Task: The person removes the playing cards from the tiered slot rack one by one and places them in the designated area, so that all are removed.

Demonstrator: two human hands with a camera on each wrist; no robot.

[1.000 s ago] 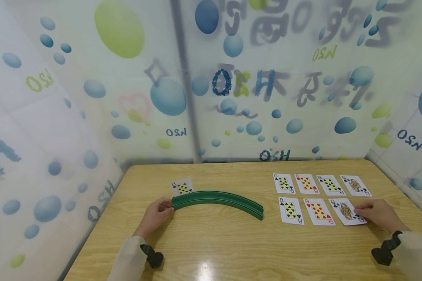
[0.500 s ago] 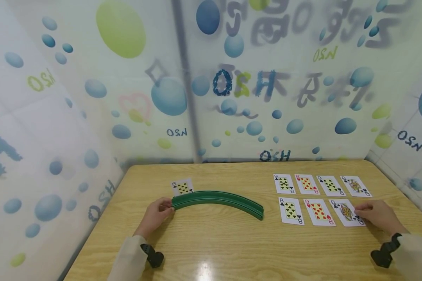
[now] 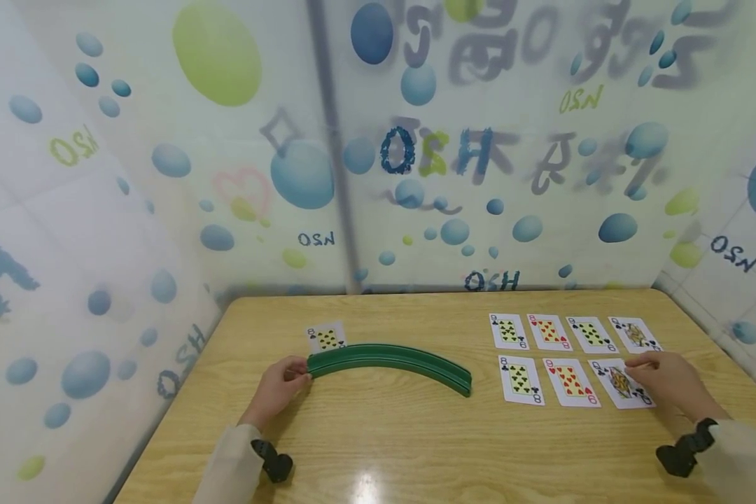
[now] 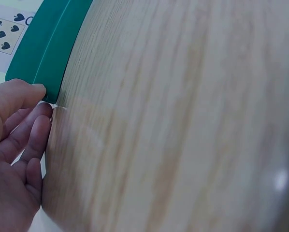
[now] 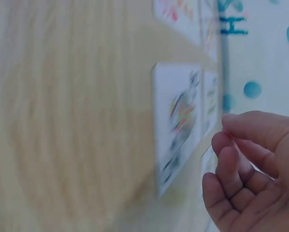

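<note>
My left hand (image 3: pixel 278 388) pinches the left end of a green curved card holder (image 3: pixel 384 355), thumb on top in the left wrist view. The holder lies on the table with its middle bowed away from me. Just behind its left end is an eight of spades (image 3: pixel 325 337), its lower edge hidden. On the right, my right hand (image 3: pixel 674 381) hovers over the right edge of a queen card (image 3: pixel 619 380), covering part of it. In the right wrist view its fingers (image 5: pixel 229 166) are loosely bent, with nothing seen between them, and stand apart from the card.
Several face-up playing cards lie in two rows at the right, among them an eight of clubs (image 3: pixel 521 380), a nine of hearts (image 3: pixel 570 382) and another queen (image 3: pixel 633 333). The wooden table (image 3: pixel 378 448) meets a patterned curtain (image 3: pixel 416 238) at its far edge.
My right hand has come up off the queen's right edge and shifted slightly left and away from me. The queen stays in place. The left hand and the card holder have not moved.
</note>
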